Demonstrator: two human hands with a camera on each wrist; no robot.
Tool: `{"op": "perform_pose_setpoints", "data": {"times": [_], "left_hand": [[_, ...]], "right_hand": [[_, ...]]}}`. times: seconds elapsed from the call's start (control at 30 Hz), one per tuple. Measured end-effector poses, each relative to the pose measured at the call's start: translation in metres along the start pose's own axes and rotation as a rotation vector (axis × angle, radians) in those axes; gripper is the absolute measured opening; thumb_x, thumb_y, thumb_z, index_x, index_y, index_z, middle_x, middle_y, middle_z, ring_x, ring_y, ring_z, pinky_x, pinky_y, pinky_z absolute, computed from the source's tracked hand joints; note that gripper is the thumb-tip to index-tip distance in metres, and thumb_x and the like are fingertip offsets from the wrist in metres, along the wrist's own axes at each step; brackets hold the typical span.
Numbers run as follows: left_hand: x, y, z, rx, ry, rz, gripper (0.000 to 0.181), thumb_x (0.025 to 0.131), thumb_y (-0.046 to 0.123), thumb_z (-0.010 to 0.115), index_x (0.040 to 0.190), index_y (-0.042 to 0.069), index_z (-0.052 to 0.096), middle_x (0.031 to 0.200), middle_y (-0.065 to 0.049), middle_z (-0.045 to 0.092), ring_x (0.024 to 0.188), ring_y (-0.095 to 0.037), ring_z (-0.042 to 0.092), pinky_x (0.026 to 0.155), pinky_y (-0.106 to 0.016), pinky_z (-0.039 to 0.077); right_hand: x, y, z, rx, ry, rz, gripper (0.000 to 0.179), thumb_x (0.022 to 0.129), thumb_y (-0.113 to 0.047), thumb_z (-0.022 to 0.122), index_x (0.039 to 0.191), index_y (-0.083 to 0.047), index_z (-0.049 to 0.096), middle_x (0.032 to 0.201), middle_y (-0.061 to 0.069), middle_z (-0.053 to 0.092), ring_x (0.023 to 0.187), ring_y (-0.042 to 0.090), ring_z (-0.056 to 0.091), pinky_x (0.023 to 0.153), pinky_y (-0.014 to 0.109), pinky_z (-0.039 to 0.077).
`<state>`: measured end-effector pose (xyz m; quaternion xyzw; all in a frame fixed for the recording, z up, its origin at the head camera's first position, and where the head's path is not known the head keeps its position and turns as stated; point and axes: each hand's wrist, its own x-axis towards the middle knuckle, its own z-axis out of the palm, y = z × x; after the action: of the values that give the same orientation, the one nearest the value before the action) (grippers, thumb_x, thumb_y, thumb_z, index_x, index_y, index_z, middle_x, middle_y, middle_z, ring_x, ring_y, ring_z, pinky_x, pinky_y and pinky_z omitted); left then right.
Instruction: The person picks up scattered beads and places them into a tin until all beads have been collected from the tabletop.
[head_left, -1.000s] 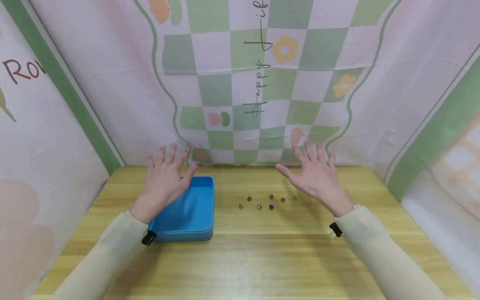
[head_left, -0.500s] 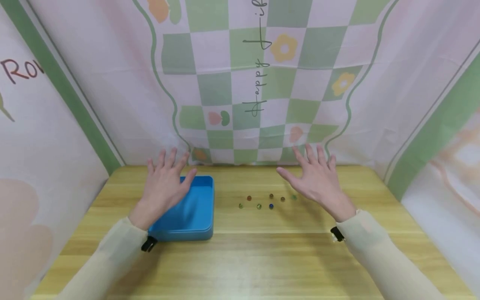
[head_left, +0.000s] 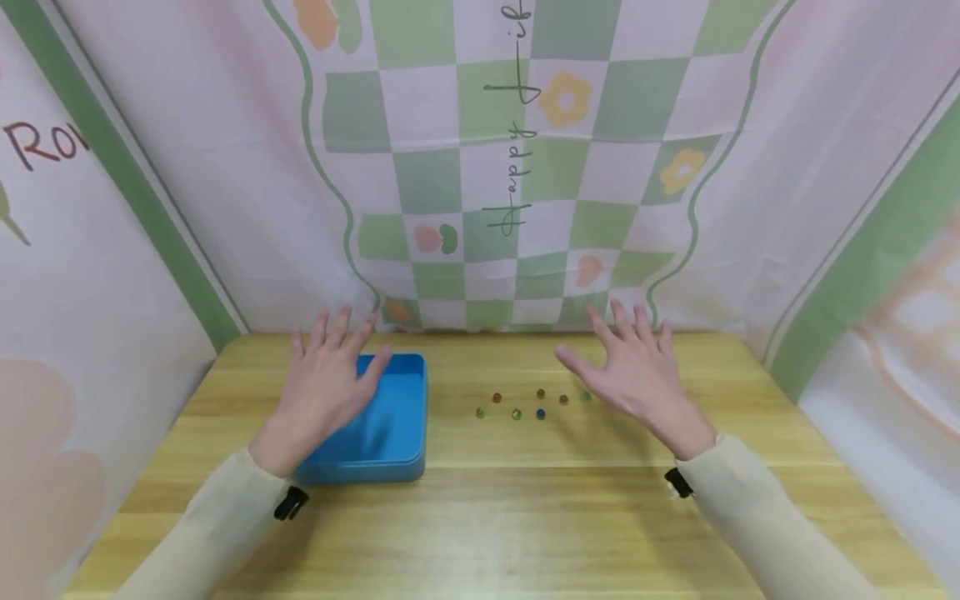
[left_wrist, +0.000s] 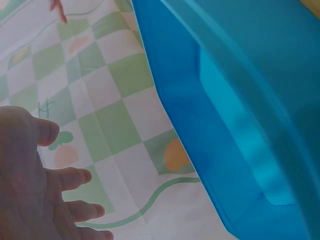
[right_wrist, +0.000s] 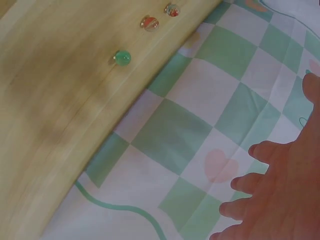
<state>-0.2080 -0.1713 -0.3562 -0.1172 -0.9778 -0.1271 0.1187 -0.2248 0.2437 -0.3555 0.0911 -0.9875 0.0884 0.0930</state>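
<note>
My left hand [head_left: 322, 387] hovers over the left part of a blue open box [head_left: 390, 417], its fingers spread and holding nothing. The hand and sleeve hide part of the box; the inside that shows has nothing in it. Off to the right, my right hand [head_left: 637, 375] is held above the table with fingers apart, also holding nothing. Several glass marbles lie loose between the box and this hand, among them a blue marble [head_left: 541, 414], a reddish marble [head_left: 497, 398] and a green marble [right_wrist: 122, 58]. That green one lies nearest the right hand.
The wooden table [head_left: 480, 533] carries the box and marbles. Behind its far edge hangs a checked green and white cloth [head_left: 491, 279]. Further cloth walls stand at the left and right sides. A dark strap piece [head_left: 291, 503] sits at the left cuff, another [head_left: 678, 482] at the right.
Both hands have drawn slightly back toward the near edge, fingers still spread. The box and the marbles stay where they were.
</note>
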Motion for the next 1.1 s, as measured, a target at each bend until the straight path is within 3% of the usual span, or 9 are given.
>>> {"op": "perform_pose_setpoints", "data": {"times": [0.37, 0.53, 0.87, 1.1], "left_hand": [[-0.014, -0.001, 0.002, -0.009, -0.012, -0.004, 0.073, 0.110, 0.063, 0.032, 0.163, 0.015, 0.041, 0.172, -0.023, 0.019, 0.156, -0.052, 0.013, 0.121, -0.077, 0.006], [-0.020, -0.002, 0.002, -0.019, -0.014, -0.025, 0.074, 0.110, 0.064, 0.029, 0.164, 0.015, 0.040, 0.171, -0.024, 0.021, 0.155, -0.053, 0.014, 0.121, -0.077, 0.007], [-0.033, -0.008, 0.005, -0.016, 0.008, -0.020, 0.073, 0.110, 0.064, 0.032, 0.167, 0.018, 0.035, 0.171, -0.024, 0.022, 0.155, -0.053, 0.015, 0.121, -0.078, 0.009], [-0.044, -0.012, 0.006, -0.017, 0.000, -0.015, 0.078, 0.109, 0.066, 0.034, 0.167, 0.013, 0.032, 0.171, -0.025, 0.020, 0.154, -0.055, 0.018, 0.120, -0.079, 0.009]], "right_hand": [[-0.008, -0.001, 0.004, 0.028, 0.008, -0.021, 0.098, 0.099, -0.082, 0.035, 0.168, -0.014, 0.027, 0.172, 0.026, 0.011, 0.156, 0.054, 0.002, 0.119, 0.073, -0.015], [-0.013, -0.001, 0.006, 0.035, 0.025, -0.039, 0.098, 0.099, -0.080, 0.039, 0.167, -0.010, 0.030, 0.172, 0.025, 0.011, 0.156, 0.054, 0.005, 0.120, 0.076, -0.009], [-0.024, 0.001, 0.011, 0.082, 0.071, -0.053, 0.094, 0.100, -0.074, 0.047, 0.164, -0.006, 0.036, 0.171, 0.029, 0.014, 0.156, 0.053, 0.010, 0.118, 0.081, 0.005], [-0.031, 0.002, 0.017, 0.104, 0.112, -0.075, 0.087, 0.102, -0.069, 0.051, 0.155, -0.001, 0.049, 0.168, 0.032, 0.020, 0.152, 0.055, 0.021, 0.120, 0.075, 0.018]]}}
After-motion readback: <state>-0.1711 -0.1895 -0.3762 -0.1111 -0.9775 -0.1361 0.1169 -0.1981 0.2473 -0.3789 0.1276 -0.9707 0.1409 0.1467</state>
